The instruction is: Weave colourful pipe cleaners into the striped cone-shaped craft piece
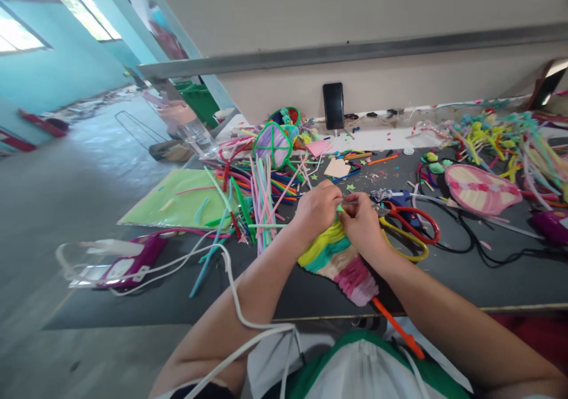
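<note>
Left hand (320, 206): forearm reaching in over the desk's (448, 277) front edge, wrist bent, knuckles up, fingers curled tight on a green tip.
Right hand (361, 218): forearm angled in from the near right, thumb and fingers pinching the same tip — the two hands nearly touching.
Striped piece (335, 257): one, fuzzy, in yellow, teal, beige, pink and lilac bands; lying tilted between the forearms, near the middle of the front edge. Its far end is gripped; its orange rod (399, 329) projects beyond that edge.
Scissors (392, 211): red and yellow handles, just beside the right hand.
Stems (264, 200): pastel bundle, left of the left hand.
Green packet (164, 200): at the left edge.
Purple device (137, 263): near the left front corner; white cable (227, 263) crossing the left forearm.
Oval piece (481, 189): pink and cream, toward the right.
Phone (333, 106): upright at the back edge.
Room: dark surface shows along the front edge — both sides of the forearms.
</note>
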The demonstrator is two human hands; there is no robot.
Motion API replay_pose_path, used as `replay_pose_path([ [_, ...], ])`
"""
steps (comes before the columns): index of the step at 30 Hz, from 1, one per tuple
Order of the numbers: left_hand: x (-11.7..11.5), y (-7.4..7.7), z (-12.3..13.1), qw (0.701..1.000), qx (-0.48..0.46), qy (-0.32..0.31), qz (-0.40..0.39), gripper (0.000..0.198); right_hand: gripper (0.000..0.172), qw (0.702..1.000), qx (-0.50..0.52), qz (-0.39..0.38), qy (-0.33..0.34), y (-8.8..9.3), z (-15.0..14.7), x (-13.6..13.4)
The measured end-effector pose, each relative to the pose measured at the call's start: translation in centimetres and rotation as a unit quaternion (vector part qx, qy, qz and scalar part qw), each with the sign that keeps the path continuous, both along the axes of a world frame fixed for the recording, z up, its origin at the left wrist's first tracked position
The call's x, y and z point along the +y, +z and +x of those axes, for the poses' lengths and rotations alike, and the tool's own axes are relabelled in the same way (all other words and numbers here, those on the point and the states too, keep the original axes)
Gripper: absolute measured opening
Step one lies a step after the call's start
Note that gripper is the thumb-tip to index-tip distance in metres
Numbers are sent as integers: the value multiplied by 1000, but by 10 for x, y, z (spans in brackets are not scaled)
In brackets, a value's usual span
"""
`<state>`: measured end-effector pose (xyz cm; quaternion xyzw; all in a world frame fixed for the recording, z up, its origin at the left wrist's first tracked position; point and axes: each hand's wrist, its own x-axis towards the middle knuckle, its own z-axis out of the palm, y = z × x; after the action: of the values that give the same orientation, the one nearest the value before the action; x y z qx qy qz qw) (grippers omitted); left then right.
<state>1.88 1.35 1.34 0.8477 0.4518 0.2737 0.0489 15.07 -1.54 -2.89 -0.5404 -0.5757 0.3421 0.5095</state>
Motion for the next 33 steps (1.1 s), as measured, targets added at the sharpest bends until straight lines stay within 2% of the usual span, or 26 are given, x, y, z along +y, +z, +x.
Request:
replay_pose_path([
  [6, 13, -3, -2, 996, -54, 35, -57, 10, 22, 1000, -11, 22, 18, 0, 1, -2],
  [9, 19, -7, -5, 991, -83, 3, -108, 8, 25, 995, 77, -43, 48, -5, 0, 2],
  [13, 20, -11, -9, 972, -166, -16, -164, 13, 34, 955, 248, -129, 95, -6, 1, 8],
  [15, 18, -11, -13, 966, -221, 10, -136, 16, 37, 927, 321, -163, 103, -2, 2, 10],
  [19, 11, -6, -22, 948, -307, 85, 14, 20, 34, 881, 419, -200, 88, 9, 9, 12],
  [22, 3, -2, -23, 935, -333, 95, 73, 19, 28, 874, 444, -188, 63, 15, 17, 14],
  [27, -13, -2, -13, 923, -358, 53, 130, 12, 24, 880, 458, -120, 33, 17, 32, 19],
  [30, -18, -6, -6, 912, -396, 32, 105, 14, 23, 878, 473, -71, -7, 18, 42, 23],
  [33, -18, -10, 0, 877, -470, 78, 56, 20, 22, 869, 494, -18, -31, 22, 51, 25],
])
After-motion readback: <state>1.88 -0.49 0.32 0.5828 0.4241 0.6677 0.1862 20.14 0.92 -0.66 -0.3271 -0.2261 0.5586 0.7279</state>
